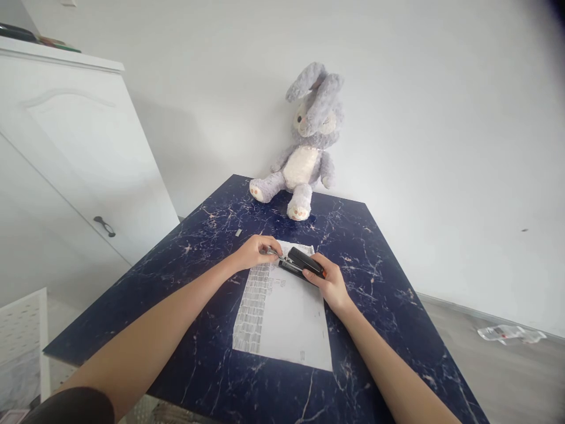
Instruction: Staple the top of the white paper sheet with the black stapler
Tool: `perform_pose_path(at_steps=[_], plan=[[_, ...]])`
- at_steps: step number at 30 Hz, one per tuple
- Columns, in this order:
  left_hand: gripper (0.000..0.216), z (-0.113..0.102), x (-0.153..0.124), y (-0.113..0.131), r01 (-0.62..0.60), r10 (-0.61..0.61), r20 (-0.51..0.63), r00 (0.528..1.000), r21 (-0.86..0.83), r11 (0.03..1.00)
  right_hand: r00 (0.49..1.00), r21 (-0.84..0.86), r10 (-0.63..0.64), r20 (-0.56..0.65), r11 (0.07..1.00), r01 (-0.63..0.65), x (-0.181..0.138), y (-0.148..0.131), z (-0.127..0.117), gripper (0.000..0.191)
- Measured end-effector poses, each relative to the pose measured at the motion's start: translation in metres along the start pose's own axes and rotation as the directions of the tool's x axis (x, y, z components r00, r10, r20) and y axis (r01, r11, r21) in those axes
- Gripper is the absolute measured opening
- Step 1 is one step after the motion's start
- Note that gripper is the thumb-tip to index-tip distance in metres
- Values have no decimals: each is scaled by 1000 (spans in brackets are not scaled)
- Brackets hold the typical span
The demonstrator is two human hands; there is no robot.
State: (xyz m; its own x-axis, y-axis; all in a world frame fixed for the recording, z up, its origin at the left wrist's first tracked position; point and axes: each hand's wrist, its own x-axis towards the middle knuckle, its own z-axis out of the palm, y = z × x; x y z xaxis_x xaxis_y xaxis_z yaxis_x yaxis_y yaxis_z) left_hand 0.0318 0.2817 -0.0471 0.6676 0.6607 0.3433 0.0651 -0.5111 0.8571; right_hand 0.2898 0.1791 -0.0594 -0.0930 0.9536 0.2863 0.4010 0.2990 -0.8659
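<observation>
The right hand (331, 285) grips the black stapler (304, 263) at the top of the paper (286, 318) on the surface (379, 277), while the left hand (253, 252) fingers pinch a small metal bit at its open front, which should probably slide in straight and slow.
</observation>
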Motion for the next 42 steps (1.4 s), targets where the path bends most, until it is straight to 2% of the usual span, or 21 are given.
perform_pose_path(at_steps=[10,23,29,34,42], plan=[[14,-2,0,-2,33,-32,18,999,-59,998,1000,14,16,-7,1000,-16,0,-2,0,25],[15,-2,-2,-4,-29,22,-64,998,-119,993,999,39,24,-23,999,-23,-1,-1,0,31],[16,-1,-1,-5,-5,3,-23,1000,-93,996,1000,36,19,-15,999,-19,0,-2,0,29],[16,0,0,-5,-5,2,-46,999,-64,998,999,27,26,-23,999,-25,0,-2,-1,30],[18,0,-1,-5,22,-23,-8,1000,-88,996,999,51,33,-26,998,-31,0,0,0,28]])
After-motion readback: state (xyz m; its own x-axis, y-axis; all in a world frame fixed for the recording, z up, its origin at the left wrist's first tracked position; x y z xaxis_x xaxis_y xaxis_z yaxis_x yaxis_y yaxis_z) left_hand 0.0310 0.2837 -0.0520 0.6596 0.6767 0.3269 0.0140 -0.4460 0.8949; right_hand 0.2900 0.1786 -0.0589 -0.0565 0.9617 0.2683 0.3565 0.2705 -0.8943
